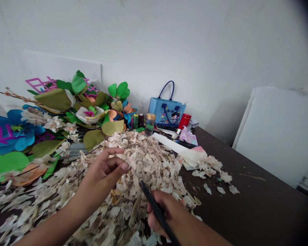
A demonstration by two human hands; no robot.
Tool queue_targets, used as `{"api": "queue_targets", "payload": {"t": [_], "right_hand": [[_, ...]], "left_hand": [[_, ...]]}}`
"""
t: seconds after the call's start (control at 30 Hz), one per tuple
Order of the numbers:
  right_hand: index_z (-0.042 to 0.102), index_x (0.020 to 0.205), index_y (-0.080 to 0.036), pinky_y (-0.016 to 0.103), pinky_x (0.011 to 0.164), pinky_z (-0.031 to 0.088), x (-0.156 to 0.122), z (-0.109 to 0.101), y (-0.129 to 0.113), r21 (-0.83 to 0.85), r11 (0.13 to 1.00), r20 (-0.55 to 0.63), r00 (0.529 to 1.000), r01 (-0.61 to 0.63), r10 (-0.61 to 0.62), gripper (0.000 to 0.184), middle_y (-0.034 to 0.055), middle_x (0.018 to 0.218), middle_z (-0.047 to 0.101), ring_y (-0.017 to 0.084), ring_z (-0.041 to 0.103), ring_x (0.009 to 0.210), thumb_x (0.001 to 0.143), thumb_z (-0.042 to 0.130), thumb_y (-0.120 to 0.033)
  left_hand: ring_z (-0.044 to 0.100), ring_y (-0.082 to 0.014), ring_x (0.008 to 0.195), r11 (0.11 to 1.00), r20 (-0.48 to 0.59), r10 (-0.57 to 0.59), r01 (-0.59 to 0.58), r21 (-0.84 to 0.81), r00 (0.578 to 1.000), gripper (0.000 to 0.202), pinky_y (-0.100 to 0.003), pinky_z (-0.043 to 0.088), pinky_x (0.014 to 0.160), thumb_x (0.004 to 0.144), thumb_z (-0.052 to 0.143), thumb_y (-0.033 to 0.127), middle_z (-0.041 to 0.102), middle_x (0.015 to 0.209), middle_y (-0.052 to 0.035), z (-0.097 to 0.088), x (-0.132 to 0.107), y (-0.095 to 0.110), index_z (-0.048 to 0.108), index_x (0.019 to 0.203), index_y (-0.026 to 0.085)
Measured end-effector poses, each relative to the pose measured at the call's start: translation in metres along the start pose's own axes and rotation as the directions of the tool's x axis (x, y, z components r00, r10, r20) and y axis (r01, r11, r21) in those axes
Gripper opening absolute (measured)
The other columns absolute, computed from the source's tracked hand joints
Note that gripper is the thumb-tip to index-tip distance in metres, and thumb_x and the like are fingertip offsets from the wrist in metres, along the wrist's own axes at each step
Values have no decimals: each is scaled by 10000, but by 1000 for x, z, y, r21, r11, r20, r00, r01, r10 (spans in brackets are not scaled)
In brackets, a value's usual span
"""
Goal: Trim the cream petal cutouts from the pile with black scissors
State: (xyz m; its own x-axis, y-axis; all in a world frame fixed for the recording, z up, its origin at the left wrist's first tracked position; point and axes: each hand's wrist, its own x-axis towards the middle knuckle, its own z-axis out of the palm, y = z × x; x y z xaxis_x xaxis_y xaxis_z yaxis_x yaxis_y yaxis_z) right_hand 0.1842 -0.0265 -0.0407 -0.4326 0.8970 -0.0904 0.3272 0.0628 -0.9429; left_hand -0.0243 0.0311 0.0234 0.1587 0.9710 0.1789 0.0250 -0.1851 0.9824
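My right hand [166, 213] is wrapped round a slim black-handled tool [157, 210] with a thin metal tip. The tip points up and left toward my left hand [109, 167], whose thumb and index finger are pinched together. Whatever lies between those fingertips is too small and pale to make out. Under both hands spreads a big heap of dried, cream-coloured petals [154, 165].
Large artificial flowers [91, 114] and leaves fill the left side. Behind the heap stand a gold-lidded glass jar [150, 123], thread spools [136, 121], a blue bag [166, 111] and a red tin [185, 121]. White boards [274, 130] lean at the right.
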Motion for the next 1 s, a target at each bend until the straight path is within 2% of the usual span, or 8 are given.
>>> {"api": "queue_targets", "payload": {"t": [0.1,0.2,0.37,0.5,0.67,0.77,1.0], "right_hand": [[490,912,-174,184,469,262,-2,0,-2,-1,999,14,999,-47,47,449,-49,662,405,75,342,538,812,554,-607],[506,894,-174,179,496,297,-1,0,-3,9,999,9,999,-48,48,432,-37,696,446,82,384,572,799,588,-588],[518,872,-171,175,504,291,2,0,0,115,989,21,996,-93,91,422,-49,686,442,74,373,567,745,681,-539],[536,822,-159,176,481,259,4,-1,3,44,995,15,996,-92,91,400,-54,641,423,73,360,550,724,716,-503],[542,813,-157,178,498,288,6,-1,7,4,1000,-7,1000,-30,30,384,-38,674,445,85,379,580,745,692,-504],[514,851,-168,181,513,294,3,-3,7,-52,999,31,999,16,-14,385,-40,699,436,87,383,595,764,670,-509],[490,895,-170,186,517,295,-3,-5,-1,-89,996,73,997,18,-11,407,-34,724,431,85,375,598,834,551,-568]], "left_hand": [[444,-91,502,998,16,49,-49,26,999,364,-165,326,414,775,628,375,551,590,59,0,0,-1,439,1038,208],[493,-102,549,996,14,78,-78,33,997,334,-166,353,441,793,611,362,559,605,48,0,1,-5,447,1038,204],[460,-91,505,995,30,101,-101,-20,994,319,-157,327,401,804,610,358,551,600,54,-2,3,-13,457,1048,223],[435,-81,478,994,27,103,-102,-30,994,336,-156,317,397,792,628,356,549,586,60,-2,2,-13,455,1046,220],[404,-69,453,995,25,91,-90,-36,996,352,-151,314,390,778,642,357,543,582,71,-1,4,-11,452,1039,216],[425,-75,462,994,23,99,-98,-39,995,369,-149,316,393,777,642,360,561,580,65,-1,5,-10,447,1055,218],[428,-76,433,998,11,56,-55,-36,998,430,-159,330,393,732,677,335,580,555,74,-1,0,-3,420,1055,214]]}}
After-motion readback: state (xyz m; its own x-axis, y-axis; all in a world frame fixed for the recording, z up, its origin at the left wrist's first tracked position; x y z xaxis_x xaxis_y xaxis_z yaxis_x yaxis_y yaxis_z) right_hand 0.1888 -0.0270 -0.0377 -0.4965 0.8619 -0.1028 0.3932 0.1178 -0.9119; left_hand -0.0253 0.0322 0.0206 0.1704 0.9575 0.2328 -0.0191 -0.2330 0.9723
